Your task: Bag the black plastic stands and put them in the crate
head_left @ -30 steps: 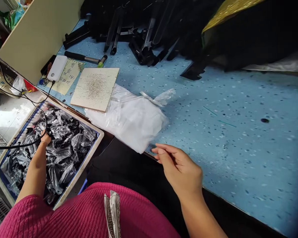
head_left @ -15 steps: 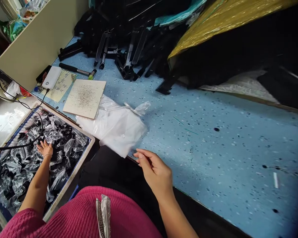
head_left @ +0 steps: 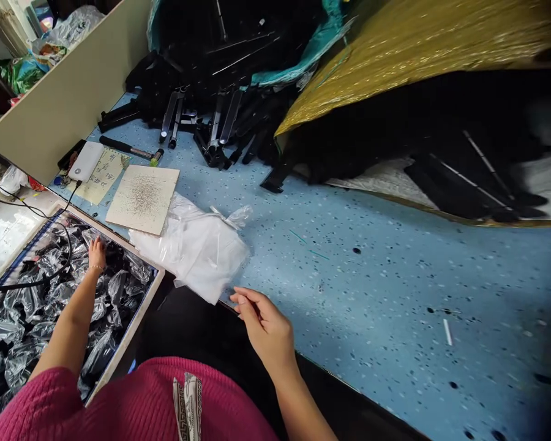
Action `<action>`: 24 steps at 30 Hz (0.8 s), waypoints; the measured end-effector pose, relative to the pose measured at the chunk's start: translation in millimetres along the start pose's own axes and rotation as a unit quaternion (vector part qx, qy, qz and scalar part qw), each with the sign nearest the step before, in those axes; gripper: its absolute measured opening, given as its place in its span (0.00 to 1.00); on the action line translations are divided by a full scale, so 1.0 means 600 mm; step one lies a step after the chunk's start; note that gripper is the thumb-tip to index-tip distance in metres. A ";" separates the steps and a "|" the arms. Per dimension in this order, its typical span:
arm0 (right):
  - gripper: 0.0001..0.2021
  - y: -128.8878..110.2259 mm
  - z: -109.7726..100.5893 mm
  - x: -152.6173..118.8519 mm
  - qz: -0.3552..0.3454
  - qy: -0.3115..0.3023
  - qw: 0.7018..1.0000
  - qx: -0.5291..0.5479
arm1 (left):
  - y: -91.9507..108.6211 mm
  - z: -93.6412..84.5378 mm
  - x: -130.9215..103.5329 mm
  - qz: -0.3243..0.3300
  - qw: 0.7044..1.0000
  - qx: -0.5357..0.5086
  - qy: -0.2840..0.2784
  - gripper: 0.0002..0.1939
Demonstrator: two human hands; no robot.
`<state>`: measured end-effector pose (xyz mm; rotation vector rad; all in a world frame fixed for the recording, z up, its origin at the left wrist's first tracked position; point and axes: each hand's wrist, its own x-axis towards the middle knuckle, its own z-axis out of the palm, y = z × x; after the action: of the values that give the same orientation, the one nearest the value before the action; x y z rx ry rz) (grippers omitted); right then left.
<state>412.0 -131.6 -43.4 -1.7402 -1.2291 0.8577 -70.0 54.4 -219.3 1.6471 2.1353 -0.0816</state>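
My left hand [head_left: 97, 252] reaches into the crate [head_left: 133, 324] at the lower left, over black items wrapped in clear plastic [head_left: 32, 297]. Its fingers touch the wrapped items near the crate's far edge; whether they grip one is too small to tell. My right hand [head_left: 239, 301] is at the front edge of the blue speckled table [head_left: 349, 306], fingers loosely curled and apart, with nothing visible in them. Just beyond it lies a stack of white plastic bags [head_left: 206, 251], partly under a square cream board [head_left: 143, 199] with dark specks.
A hammer [head_left: 131, 148], a white power bank [head_left: 86, 161] with a cable and a handwritten note [head_left: 104, 176] lie at the back left. Black metal parts [head_left: 215, 128] spill from sacks, one of them golden [head_left: 371, 67]. A beige partition [head_left: 68, 86] stands left.
My left hand has moved farther forward in the crate, and its spread fingers have come together. The view has shifted to the right; my right hand keeps much the same pose.
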 end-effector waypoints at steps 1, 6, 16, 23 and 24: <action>0.18 0.001 0.001 -0.001 -0.005 0.003 1.000 -0.005 | 0.000 0.008 -0.002 0.001 1.000 0.003 0.009 0.23; 0.15 0.006 0.002 -0.005 -0.025 0.004 1.000 -0.009 | 0.025 0.046 -0.028 0.000 0.997 0.020 0.072 0.24; 0.14 0.008 -0.001 -0.002 -0.037 -0.014 0.999 -0.009 | 0.052 0.123 -0.137 0.166 0.984 0.057 0.043 0.16; 0.13 0.014 -0.005 -0.008 -0.027 -0.028 0.999 0.015 | 0.095 0.155 -0.124 0.075 0.990 0.052 0.105 0.19; 0.13 0.015 -0.005 -0.009 -0.029 -0.027 0.999 0.014 | 0.096 0.162 -0.140 0.069 0.990 0.050 0.112 0.21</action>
<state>416.7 -139.3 -50.1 -1.6612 -1.2913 0.8877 29.8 -35.0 -262.8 1.9378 2.2027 0.0423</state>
